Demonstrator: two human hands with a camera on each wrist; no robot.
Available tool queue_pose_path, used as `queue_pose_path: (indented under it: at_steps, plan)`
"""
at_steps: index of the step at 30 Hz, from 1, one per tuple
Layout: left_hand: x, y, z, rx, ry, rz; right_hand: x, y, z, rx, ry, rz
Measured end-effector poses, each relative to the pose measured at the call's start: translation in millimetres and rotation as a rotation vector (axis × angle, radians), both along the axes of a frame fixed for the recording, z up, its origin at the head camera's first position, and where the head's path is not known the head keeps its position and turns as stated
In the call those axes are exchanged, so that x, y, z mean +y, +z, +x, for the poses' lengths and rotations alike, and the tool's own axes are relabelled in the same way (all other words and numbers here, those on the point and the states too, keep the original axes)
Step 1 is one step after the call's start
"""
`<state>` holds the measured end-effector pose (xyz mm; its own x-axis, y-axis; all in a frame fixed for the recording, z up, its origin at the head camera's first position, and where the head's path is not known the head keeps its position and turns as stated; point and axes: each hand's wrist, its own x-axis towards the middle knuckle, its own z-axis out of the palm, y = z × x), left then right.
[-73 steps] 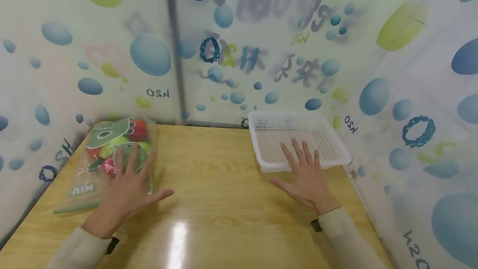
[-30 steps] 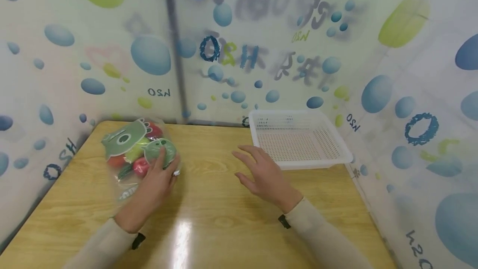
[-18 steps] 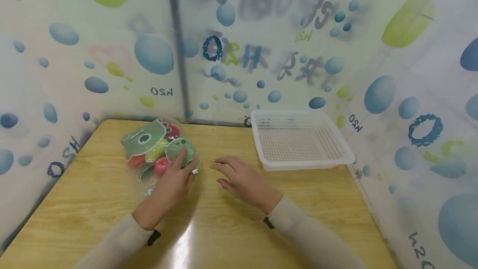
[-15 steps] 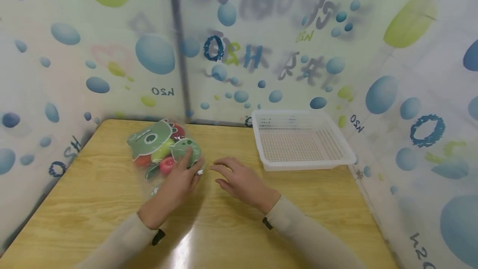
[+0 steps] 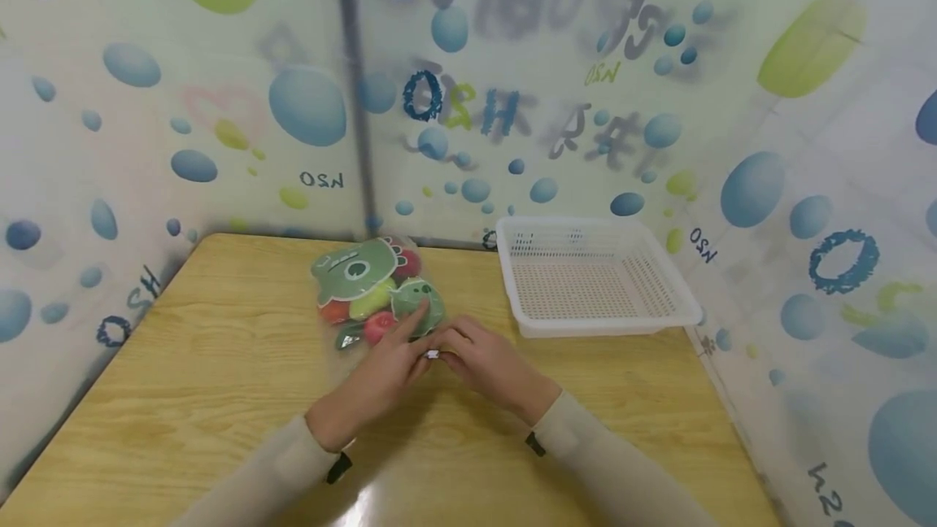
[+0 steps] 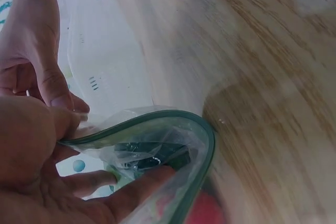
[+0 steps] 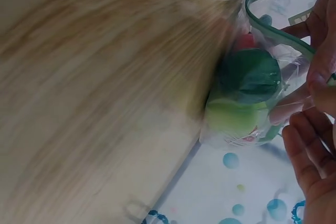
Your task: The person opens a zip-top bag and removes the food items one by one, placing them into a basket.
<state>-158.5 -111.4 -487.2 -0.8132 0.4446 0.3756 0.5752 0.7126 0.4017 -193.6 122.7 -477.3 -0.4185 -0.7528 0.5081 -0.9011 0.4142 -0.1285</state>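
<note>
While meeting at the near edge of the bag (image 5: 376,295), left hand (image 5: 384,372) and right hand (image 5: 486,364) both at work on its green-rimmed mouth. Left hand: thumb and fingers (image 6: 131,187) curled round the bag's rim (image 6: 205,145), pinching the clear plastic, one finger laid up across the bag toward the green shape inside. Right hand: fingers (image 7: 307,150) bent in toward the same rim from the bag's right side, thumb and fingertip pinching a small white bit at the bag's corner (image 5: 433,354), touching the left hand's fingertips there. Both wrists in pale sleeves (image 5: 600,470), reaching in from the near side of the bag.

Bag itself lying flat on the wooden table (image 5: 183,397), clear plastic with a green cartoon face (image 5: 351,271) on its far half. Inside the bag: a pink piece (image 5: 377,324), an orange-red piece (image 5: 334,311), a yellow-green piece (image 5: 368,301), a red piece (image 5: 407,263) at the far end; exact shapes hard to tell through the plastic.

Right of the bag and a little beyond it, a white basket (image 5: 662,287) with a perforated floor, apart from the bag, near the table's right edge.

Beyond the bag, a curtain (image 5: 307,108) printed with blue and green bubbles, closing round the table on three sides.
</note>
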Motion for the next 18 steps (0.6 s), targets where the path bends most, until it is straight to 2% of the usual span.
queue_pose_path:
  at_steps: [1,3,7,13,18]
  plan:
    - [3,6.3,1.8,-0.026,-0.005,-0.003,2,-0.3,-0.1,-0.005,0.001,-0.002]
    - [4,7.0,1.2,-0.047,-0.006,-0.013,4,-0.4,0.0,-0.016,-0.008,-0.001]
    - [5,9.8,1.8,-0.038,-0.009,-0.015,7,0.4,0.0,-0.031,-0.034,0.003]
    - [5,13.0,5.3,0.030,0.030,0.030,6,0.9,-0.3,-0.057,-0.053,-0.025]
    - [6,16.7,6.6,0.140,0.044,0.116,3,3.4,-0.6,-0.123,-0.047,-0.076]
